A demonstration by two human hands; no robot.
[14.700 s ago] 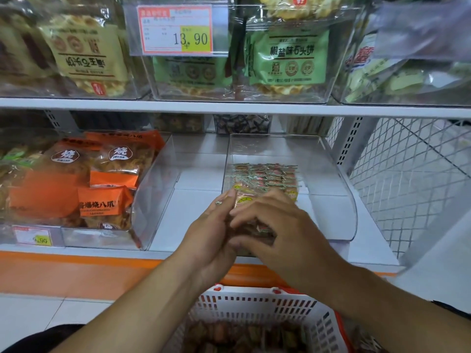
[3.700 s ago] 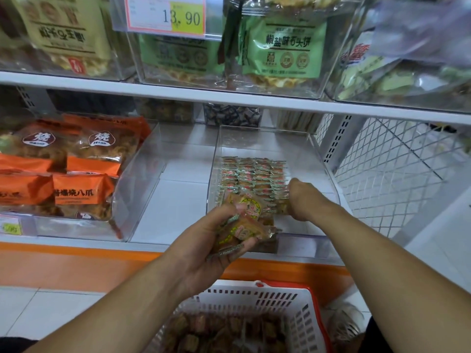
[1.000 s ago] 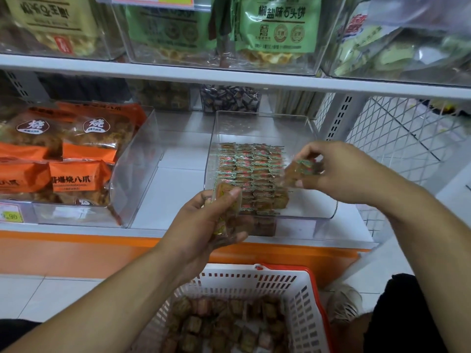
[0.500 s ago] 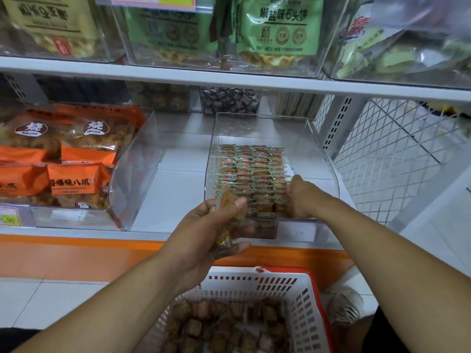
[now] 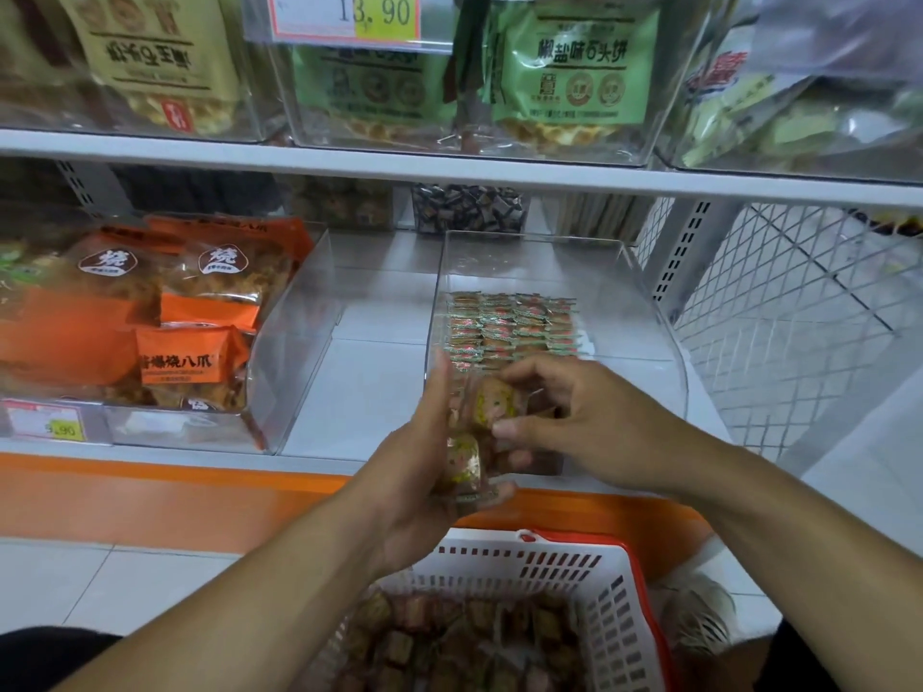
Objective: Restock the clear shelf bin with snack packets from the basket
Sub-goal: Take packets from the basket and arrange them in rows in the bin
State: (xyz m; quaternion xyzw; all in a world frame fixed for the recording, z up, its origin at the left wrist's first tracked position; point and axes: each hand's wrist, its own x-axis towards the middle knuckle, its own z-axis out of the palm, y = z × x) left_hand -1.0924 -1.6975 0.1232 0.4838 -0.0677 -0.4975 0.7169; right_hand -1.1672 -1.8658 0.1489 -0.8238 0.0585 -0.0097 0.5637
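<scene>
Head view, lower shelf. Left hand (image 5: 419, 472) raised in front of the clear shelf bin (image 5: 664, 352), palm turned right, fingers curled under a small stack of snack packets (image 5: 464, 462); grip closed around them, thumb upright along the bin's left front corner. Right hand (image 5: 584, 422) just beside the left, touching the same stack. Its thumb and forefinger pinch the top packet (image 5: 492, 404), a yellow-green and brown wrapper. Motion blur here; whether the packet is already free of the stack cannot be told.

Bin sits on the white shelf (image 5: 369, 382), right of centre. Neat rows of packets (image 5: 509, 324) cover the middle of its floor, tight side by side. The rear part of the bin floor shows bare plastic.

White basket (image 5: 574, 571) with a red rim stands below the shelf edge, directly under the hands, holding a loose heap of brown packets (image 5: 449, 646).

Left on the same shelf: a second clear bin with orange bags (image 5: 195, 352), apart from the task bin. Price tag (image 5: 344, 15) reading 13.90 on the upper shelf, above green bags (image 5: 579, 67).
</scene>
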